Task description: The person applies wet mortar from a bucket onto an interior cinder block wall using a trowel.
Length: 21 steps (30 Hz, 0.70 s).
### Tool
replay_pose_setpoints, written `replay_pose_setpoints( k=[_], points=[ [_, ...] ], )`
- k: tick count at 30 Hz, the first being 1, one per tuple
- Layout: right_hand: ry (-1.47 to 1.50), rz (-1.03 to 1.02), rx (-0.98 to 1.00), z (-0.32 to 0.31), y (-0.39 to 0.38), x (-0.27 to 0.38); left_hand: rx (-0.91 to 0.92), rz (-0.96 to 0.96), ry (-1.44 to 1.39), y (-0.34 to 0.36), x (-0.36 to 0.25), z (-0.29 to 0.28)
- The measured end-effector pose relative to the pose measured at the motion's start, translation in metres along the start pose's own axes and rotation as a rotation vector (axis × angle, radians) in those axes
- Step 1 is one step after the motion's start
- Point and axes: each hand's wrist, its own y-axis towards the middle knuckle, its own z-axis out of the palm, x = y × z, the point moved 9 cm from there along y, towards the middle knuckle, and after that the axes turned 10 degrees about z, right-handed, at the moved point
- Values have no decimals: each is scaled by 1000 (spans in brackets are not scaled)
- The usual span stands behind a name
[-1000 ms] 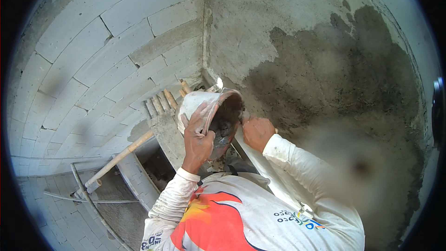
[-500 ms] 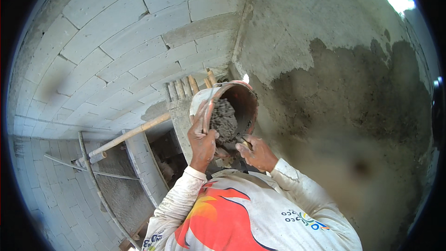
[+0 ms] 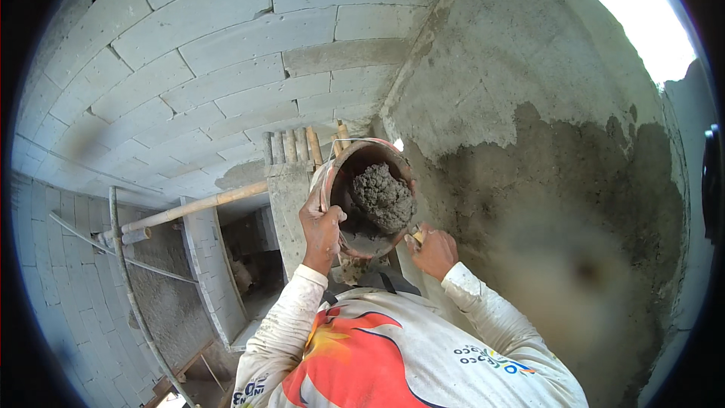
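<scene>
A round bucket (image 3: 344, 185) with a reddish rim and a thin wire handle is in front of my chest, its mouth facing up toward me. Inside lies a heap of wet grey mortar (image 3: 384, 196). My left hand (image 3: 321, 233) is closed on the bucket's left rim, thumb over the edge. On the lower right side, my right hand (image 3: 436, 252) is wrapped round the pale wooden handle of a trowel (image 3: 417, 236). The trowel's blade is hidden at the mortar and the bucket's edge.
A pale block wall (image 3: 226, 53) meets a rendered wall with a dark damp area (image 3: 559, 174) at the corner. Several bamboo poles (image 3: 291, 147) lie behind a plank (image 3: 287, 211). A long bamboo pole (image 3: 204, 205) and a thin upright pole (image 3: 124, 272) stand left, beside a dark opening (image 3: 253, 245).
The mortar has moved from the bucket's left side toward its middle and right, and the mouth now faces me more. My right hand has shifted slightly right, the trowel still in it.
</scene>
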Motion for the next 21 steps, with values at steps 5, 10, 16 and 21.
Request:
replay_pose_setpoints(
  k=[5, 10, 16, 21],
  points=[
    [-37, -34, 8, 6, 14, 11, -39, -38, -16, 0, 15, -20],
    [-47, -81, 54, 3, 11, 33, -133, 10, -191, 2, 35, -54],
    [204, -339, 326, 20, 4, 117, -457, -30, -143, -15, 97, -229],
    [572, -530, 467, 6, -5, 142, -426, 233, -66, -33, -13, -193]
  ],
)
